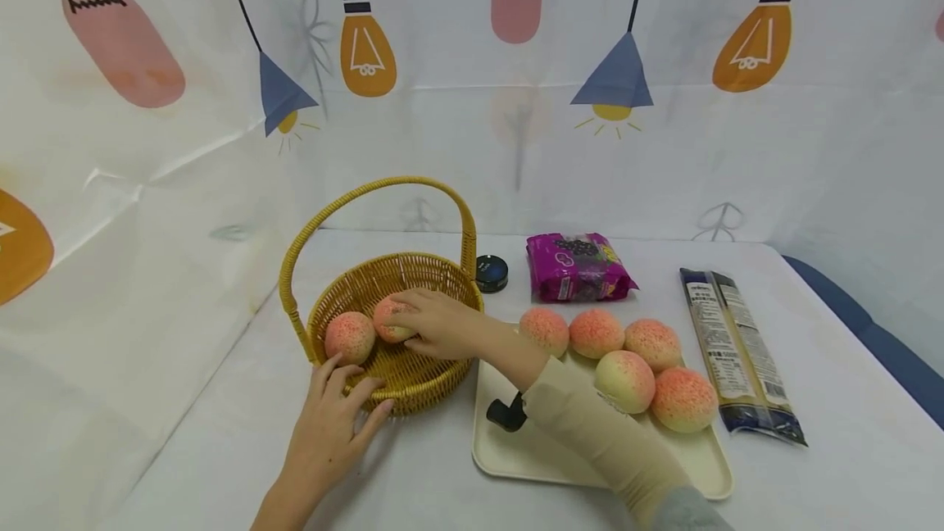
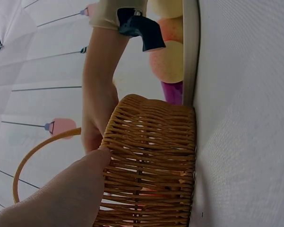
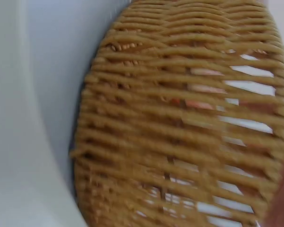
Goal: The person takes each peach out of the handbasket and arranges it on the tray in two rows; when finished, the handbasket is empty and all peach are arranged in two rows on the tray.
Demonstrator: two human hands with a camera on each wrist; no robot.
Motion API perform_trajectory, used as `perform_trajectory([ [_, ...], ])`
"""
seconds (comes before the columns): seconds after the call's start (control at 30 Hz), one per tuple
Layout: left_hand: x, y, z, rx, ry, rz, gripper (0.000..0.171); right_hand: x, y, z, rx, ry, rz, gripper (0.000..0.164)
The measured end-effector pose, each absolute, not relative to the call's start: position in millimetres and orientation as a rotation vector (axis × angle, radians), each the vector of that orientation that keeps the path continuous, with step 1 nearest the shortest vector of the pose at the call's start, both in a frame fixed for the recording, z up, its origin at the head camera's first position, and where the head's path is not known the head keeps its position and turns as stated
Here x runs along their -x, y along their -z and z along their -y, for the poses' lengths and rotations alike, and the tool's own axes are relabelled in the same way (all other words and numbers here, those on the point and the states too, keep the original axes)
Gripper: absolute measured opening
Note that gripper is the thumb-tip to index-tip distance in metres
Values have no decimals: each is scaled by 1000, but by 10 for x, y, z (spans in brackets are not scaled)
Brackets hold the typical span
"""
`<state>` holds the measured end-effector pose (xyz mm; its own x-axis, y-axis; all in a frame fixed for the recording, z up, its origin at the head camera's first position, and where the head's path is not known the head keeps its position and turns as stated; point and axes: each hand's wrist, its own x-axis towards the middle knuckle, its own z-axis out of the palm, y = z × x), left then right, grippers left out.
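Observation:
In the head view, a woven basket (image 1: 435,396) with a tall arched handle (image 1: 409,181) stands on the table. One peach (image 1: 350,338) lies inside at the left. My right hand (image 1: 440,326) reaches in over the rim and grips a second peach (image 1: 391,316) beside the first, fingers partly covering it. My left hand (image 1: 332,412) holds the basket's front rim, fingers over the edge and thumb outside. The left wrist view shows the left thumb (image 2: 80,177) at the rim. In the right wrist view the basket's woven side (image 3: 179,113) hides most of the right hand.
Right of the basket, a cream tray (image 1: 531,465) bears several peaches (image 1: 684,400); the right forearm crosses above it. Behind are a purple packet (image 1: 578,267) and a round dark tin (image 1: 491,273). A long clear-and-blue food packet (image 1: 741,355) lies at the right.

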<state>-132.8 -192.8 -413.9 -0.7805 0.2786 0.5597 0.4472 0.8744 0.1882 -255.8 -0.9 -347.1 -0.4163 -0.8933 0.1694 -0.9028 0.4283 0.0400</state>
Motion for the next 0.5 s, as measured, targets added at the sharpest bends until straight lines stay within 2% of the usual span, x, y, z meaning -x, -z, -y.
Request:
perform_trajectory([
  [0.27,1357,4136,1932,532,405,2507,27,2774,3560,299,-1507,-103,2708,56],
  [0.5,1345,4123,1914,528,397,2511,26,2839,3629,420,-1440,-117,2917,52],
])
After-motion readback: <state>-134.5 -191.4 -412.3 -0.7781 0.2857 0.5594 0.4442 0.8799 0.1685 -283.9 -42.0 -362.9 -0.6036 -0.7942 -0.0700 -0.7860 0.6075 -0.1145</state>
